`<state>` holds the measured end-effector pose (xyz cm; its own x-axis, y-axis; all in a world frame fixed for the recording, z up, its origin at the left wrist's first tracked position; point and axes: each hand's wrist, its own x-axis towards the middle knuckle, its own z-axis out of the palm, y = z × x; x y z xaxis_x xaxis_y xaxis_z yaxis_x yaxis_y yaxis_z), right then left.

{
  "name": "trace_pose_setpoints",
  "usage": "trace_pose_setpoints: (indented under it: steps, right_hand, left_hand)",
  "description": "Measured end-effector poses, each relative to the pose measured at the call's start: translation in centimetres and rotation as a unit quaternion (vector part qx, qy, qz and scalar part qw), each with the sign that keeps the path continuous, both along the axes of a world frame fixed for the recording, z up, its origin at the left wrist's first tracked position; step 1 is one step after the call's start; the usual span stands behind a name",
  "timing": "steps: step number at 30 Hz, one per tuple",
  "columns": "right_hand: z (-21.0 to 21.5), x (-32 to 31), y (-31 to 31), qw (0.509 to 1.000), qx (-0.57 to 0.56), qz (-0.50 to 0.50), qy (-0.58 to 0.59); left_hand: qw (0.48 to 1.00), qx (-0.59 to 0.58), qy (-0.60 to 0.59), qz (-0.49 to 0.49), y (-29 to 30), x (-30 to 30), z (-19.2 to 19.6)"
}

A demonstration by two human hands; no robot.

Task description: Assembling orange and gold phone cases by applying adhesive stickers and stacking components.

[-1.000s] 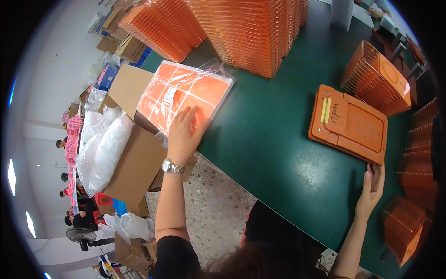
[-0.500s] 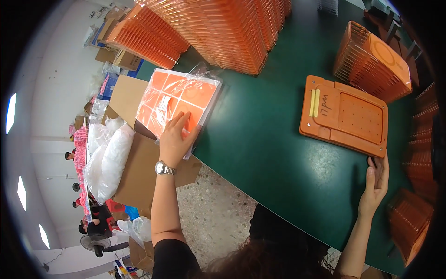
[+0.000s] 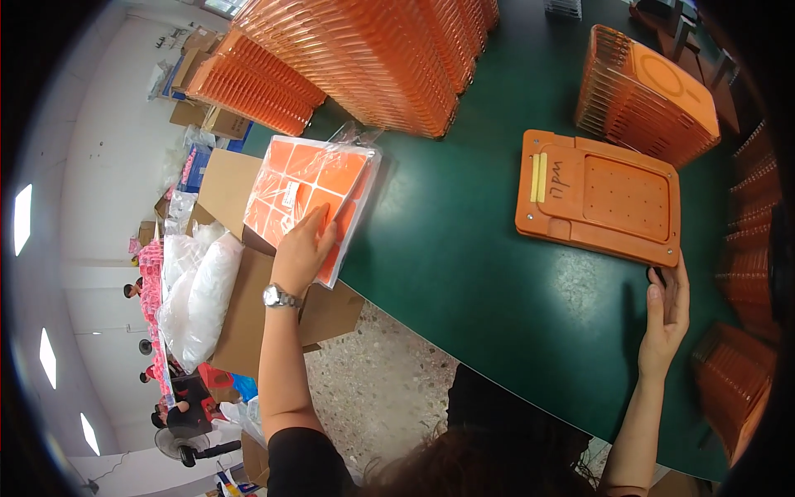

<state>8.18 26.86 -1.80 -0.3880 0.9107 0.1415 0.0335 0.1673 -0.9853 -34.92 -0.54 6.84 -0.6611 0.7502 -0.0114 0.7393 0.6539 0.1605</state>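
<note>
My left hand [image 3: 301, 253], with a metal watch on its wrist, lies on a stack of orange sheets with white grid lines [image 3: 315, 161] in a clear plastic bag. Its fingers are stretched over the top sheet, whose right part looks bent up near the fingertips. At the right, an orange rectangular fixture [image 3: 625, 199] with a recessed panel, small holes and two yellow strips lies flat on the table. My right hand [image 3: 665, 319] is at its near right corner, fingertips by the edge, thumb apart from the fingers. A small dark patch between them cannot be made out.
Tall stacks of clear orange trays [image 3: 356, 62] stand at the back of the green table [image 3: 464, 273]. Another orange tray stack [image 3: 650, 99] is behind the fixture, with more along the right edge. Left of the table are an open cardboard box [image 3: 273, 319] and white plastic bags [image 3: 203, 290].
The view has shifted slightly. My left fingers have drawn closer together on the sheets, and the top sheet's right side now looks bent up. My right hand stays by the fixture's corner.
</note>
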Motion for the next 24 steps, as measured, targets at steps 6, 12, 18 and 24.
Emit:
trace_pose_setpoints:
  steps: [6, 12, 18, 24]
  right_hand:
    - [-0.2, -0.3, -0.1, 1.0, -0.004, 0.006, 0.029]
    - [-0.2, -0.2, -0.2, 1.0, -0.001, 0.003, 0.026]
    - [3.0, 0.0, -2.8, 0.963, 0.238, -0.051, -0.119]
    - [7.3, 1.2, -12.3, 0.916, -0.349, 0.189, 0.053]
  left_hand:
    - [0.964, -0.149, 0.219, -0.035, 0.6, 1.7, -1.6]
    - [0.961, -0.171, 0.213, -0.052, -0.3, 6.9, 1.3]
    - [0.975, -0.041, 0.097, -0.195, -1.5, 20.2, 4.8]
    - [0.919, 0.063, -0.022, -0.389, 1.5, 31.1, 2.8]
